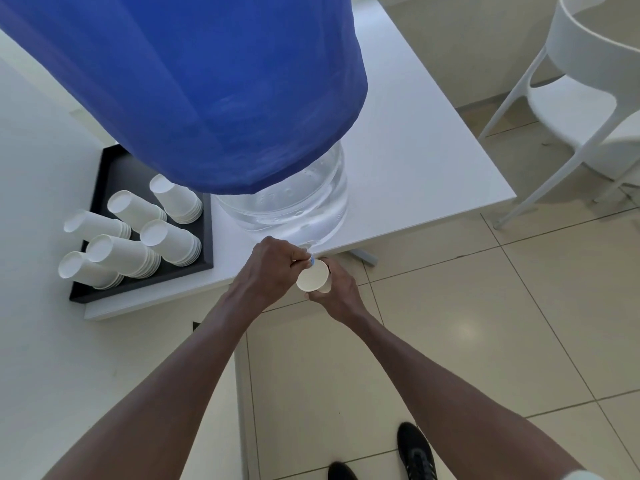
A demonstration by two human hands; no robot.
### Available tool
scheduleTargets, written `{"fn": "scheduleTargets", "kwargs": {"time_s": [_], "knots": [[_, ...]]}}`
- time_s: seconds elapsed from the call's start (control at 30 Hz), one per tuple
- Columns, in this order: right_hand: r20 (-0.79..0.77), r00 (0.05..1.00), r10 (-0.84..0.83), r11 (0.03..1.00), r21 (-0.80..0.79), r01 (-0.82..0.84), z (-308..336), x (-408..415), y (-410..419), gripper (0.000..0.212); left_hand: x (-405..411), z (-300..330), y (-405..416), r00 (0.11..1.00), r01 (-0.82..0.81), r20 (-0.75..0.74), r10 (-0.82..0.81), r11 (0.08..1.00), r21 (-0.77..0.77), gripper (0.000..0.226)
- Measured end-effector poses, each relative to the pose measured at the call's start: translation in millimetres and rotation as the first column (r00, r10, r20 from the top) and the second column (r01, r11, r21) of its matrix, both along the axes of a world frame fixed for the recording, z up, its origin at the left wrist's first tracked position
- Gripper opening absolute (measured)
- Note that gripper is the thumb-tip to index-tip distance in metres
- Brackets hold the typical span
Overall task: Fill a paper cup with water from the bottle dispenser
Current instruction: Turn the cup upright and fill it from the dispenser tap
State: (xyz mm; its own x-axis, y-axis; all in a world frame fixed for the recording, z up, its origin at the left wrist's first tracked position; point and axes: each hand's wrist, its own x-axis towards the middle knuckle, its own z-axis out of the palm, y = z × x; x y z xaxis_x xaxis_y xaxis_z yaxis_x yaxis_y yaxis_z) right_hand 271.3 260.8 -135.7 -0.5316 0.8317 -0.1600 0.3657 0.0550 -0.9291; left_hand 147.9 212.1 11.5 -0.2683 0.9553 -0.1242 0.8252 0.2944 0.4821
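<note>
A big clear water bottle [294, 206] under a blue cloth cover [194, 88] stands on the white table [415, 161] near its front edge. A small tap with a blue tip [311, 260] pokes out at the bottle's base. My left hand [272, 268] pinches that tap. Just below it, my right hand [334, 287] grips a white paper cup [311, 280], mouth up, beyond the table edge. Whether water flows is not visible.
A black tray [114, 168] with several upside-down stacks of white paper cups [169, 240] sits left of the bottle. A white chair [581, 102] stands on the tiled floor at the right. My dark shoes [415, 452] are at the bottom.
</note>
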Motion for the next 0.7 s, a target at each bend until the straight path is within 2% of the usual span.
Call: {"fn": "scheduleTargets", "kwargs": {"time_s": [0.3,0.7], "knots": [[-0.049,0.999,-0.009,0.999,0.031,0.011,3.1,-1.9,-3.9,0.06,-4.7,2.1,9.1,0.997,-0.062,0.04,0.062,0.998,0.001,0.016],[-0.068,0.997,-0.032,0.999,0.025,0.034,0.0,1.4,-3.7,0.059,-11.5,-1.0,17.3,0.998,-0.036,0.061,0.035,0.999,0.009,0.014]]}}
